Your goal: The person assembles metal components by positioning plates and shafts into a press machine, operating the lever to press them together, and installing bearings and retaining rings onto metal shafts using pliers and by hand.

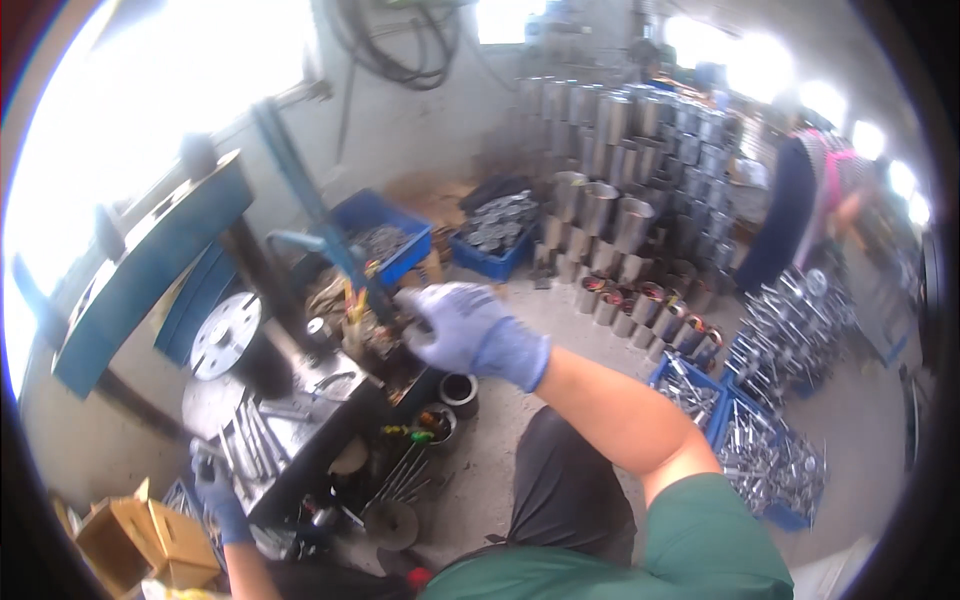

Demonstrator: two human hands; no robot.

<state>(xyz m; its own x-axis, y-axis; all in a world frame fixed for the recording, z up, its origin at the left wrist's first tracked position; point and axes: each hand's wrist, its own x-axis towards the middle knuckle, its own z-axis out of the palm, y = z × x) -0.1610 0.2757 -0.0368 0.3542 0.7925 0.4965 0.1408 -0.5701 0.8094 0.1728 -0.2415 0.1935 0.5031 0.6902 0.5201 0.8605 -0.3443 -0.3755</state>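
My right hand (465, 330), in a pale blue-grey glove, is raised in front of the press's slanting blue bar (305, 190). Its fingers bend in a loose curve, thumb apart, and I see nothing held between them. Low on the left, my gloved left hand (218, 495) is beside the edge of the metal worktable (215, 405). Its fingers curl around something small that I cannot make out. A dark cylinder with a slotted silver disc face (228, 335) stands on the table beneath the press. Several metal rods (258, 440) lie in front of it.
Blue crates (410, 255) of metal parts stand beyond the table. Stacked metal cylinders (615, 210) fill the back. At right, more crates hold shafted parts (765, 450), and a person (790, 200) is near them. An opened cardboard box (150, 540) sits at lower left.
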